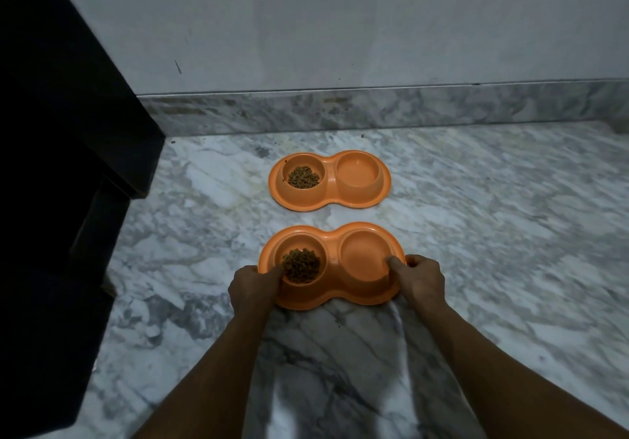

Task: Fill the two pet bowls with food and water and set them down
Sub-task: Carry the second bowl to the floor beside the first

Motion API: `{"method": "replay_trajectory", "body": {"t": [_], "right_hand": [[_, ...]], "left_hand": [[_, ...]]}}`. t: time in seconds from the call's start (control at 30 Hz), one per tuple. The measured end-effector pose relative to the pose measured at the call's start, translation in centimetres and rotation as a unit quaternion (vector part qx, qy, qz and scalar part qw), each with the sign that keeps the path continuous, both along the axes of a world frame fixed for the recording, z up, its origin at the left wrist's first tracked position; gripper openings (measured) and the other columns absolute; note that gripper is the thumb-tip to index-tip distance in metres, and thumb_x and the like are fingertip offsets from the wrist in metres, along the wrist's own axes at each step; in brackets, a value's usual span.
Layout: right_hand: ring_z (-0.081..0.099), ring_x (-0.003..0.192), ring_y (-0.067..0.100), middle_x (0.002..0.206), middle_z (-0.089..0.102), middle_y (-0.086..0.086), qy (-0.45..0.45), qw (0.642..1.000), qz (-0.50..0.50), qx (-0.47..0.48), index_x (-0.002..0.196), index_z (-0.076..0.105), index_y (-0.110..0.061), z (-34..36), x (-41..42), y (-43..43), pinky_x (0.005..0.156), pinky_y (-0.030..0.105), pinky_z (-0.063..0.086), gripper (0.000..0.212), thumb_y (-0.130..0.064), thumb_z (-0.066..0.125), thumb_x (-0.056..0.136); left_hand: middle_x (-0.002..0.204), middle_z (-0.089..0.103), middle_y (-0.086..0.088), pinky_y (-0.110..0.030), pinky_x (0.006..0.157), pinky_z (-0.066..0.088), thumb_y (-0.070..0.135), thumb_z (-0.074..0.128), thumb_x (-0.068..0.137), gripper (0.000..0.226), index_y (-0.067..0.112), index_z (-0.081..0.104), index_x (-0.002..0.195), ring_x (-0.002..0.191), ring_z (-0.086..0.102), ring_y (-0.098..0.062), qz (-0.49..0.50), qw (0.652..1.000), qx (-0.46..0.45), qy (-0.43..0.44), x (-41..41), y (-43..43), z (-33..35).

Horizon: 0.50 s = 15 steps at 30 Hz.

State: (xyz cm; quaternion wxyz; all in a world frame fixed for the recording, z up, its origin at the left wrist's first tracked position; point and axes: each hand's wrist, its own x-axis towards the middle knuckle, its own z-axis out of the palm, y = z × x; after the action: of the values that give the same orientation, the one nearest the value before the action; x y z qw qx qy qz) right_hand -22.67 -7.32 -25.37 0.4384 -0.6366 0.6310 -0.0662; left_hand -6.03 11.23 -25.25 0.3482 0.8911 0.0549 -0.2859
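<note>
Head camera, looking down at a grey-veined marble floor (493,234). We see two orange double pet dishes, each a peanut-shaped tray with two round cups side by side.

The near dish (332,234) is around the middle of the floor, straight in front of the person. The left hand (253,287) grasps its left end, thumb hooked over the rim beside the left cup. The right hand (420,278) grasps its right end, thumb pressed inside the lip of the right cup. The fingers of both hands go under the tray's edge, out of our sight. We cannot tell whether the dish rests on the floor or is held just above it. Its left cup holds a heap of brown kibble (301,266). Its right cup shows only orange, and we cannot tell whether water is in it.

The far dish (329,166) sits flat on the floor beyond the near one and apart from it. It is near the floor's back edge, where a marble skirting (340,108) meets a pale wall (340,23). Its left cup holds a second heap of kibble (304,176), and its right cup looks the same as the near dish's. A dark cabinet (61,132) stands along the floor's left edge.
</note>
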Motion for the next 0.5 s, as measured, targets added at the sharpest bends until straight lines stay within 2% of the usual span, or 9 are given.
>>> {"method": "replay_trajectory", "body": {"t": [0.1, 0.17, 0.33, 0.5], "right_hand": [[0.058, 0.078, 0.023, 0.081, 0.061, 0.008, 0.008, 1.000, 0.008, 0.000, 0.105, 0.070, -0.001, 0.0, 0.1, 0.0, 0.076, 0.035, 0.048, 0.037, -0.034, 0.066, 0.090], [0.060, 0.078, 0.026, 0.083, 0.066, 0.013, 0.014, 1.000, 0.014, -0.001, 0.103, 0.069, 0.002, 0.0, 0.1, 0.0, 0.077, 0.038, 0.050, 0.039, -0.035, 0.066, 0.090], [0.063, 0.096, 0.036, 0.107, 0.069, 0.024, 0.032, 0.998, 0.041, -0.021, 0.112, 0.064, 0.008, 0.7, 0.1, 0.2, 0.087, 0.042, 0.049, 0.047, -0.035, 0.063, 0.092], [0.053, 0.127, 0.035, 0.138, 0.056, 0.019, 0.049, 0.995, 0.081, -0.033, 0.140, 0.048, 0.001, 2.8, 0.2, 0.7, 0.103, 0.041, 0.042, 0.061, -0.039, 0.058, 0.095]], "left_hand": [[0.082, 0.069, -0.014, -0.029, 0.066, 0.040, 0.034, 0.071, 0.081, 0.033, 0.001, 0.071, 0.083, 0.081, 0.063, -0.028, -0.006, 1.000, 0.008, 0.006, 0.0, -0.2, 0.0], [0.085, 0.069, -0.015, -0.029, 0.064, 0.039, 0.034, 0.070, 0.082, 0.034, 0.000, 0.071, 0.087, 0.081, 0.063, -0.028, -0.010, 1.000, 0.015, 0.008, 0.0, -0.2, 0.0], [0.098, 0.068, -0.021, -0.031, 0.065, 0.039, 0.037, 0.071, 0.082, 0.045, -0.004, 0.066, 0.098, 0.093, 0.063, -0.034, -0.019, 0.999, 0.035, -0.005, -0.3, -0.5, 0.6], [0.115, 0.061, -0.021, -0.032, 0.073, 0.038, 0.038, 0.068, 0.086, 0.053, -0.005, 0.058, 0.115, 0.108, 0.058, -0.035, -0.027, 0.998, 0.042, -0.033, -0.8, -1.0, 3.2]]}}
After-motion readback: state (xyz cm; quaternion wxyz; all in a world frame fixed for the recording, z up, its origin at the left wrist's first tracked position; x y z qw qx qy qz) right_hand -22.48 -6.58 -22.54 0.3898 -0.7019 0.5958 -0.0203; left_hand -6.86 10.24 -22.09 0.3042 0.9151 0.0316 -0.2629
